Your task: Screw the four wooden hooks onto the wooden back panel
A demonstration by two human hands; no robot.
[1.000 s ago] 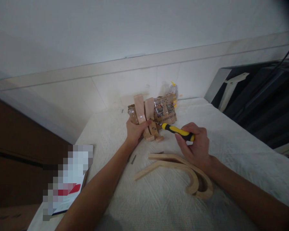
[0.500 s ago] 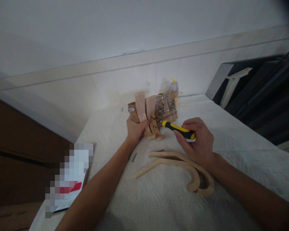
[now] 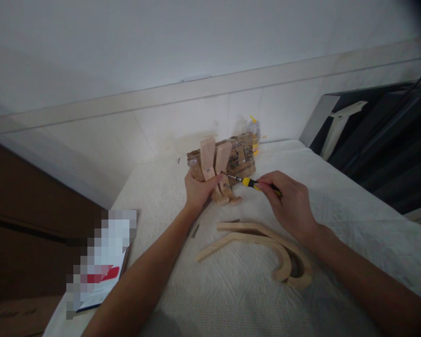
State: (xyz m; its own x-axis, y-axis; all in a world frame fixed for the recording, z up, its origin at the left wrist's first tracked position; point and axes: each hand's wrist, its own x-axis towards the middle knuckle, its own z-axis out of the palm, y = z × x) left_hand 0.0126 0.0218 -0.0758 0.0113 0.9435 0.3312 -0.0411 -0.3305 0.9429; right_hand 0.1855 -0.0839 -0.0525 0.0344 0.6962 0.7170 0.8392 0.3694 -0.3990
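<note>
My left hand (image 3: 197, 189) grips a small wooden assembly (image 3: 217, 171) of two upright slats standing on the white quilted surface (image 3: 231, 290). My right hand (image 3: 287, 203) is closed round a yellow and black screwdriver (image 3: 252, 183), whose thin metal tip touches the right slat of the assembly. Two curved, hook-shaped wooden pieces (image 3: 263, 245) lie flat just in front of my right wrist.
A brown cardboard pack (image 3: 240, 157) in clear wrap lies behind the assembly, with a small plastic bag (image 3: 254, 131) at the wall. A booklet (image 3: 98, 276) sits at the surface's left edge. A small dark screw (image 3: 195, 230) lies near my left forearm. Dark furniture (image 3: 382, 145) stands right.
My right hand turned over on the screwdriver handle, now covering most of it. The wooden assembly tilted slightly to the right under my left hand.
</note>
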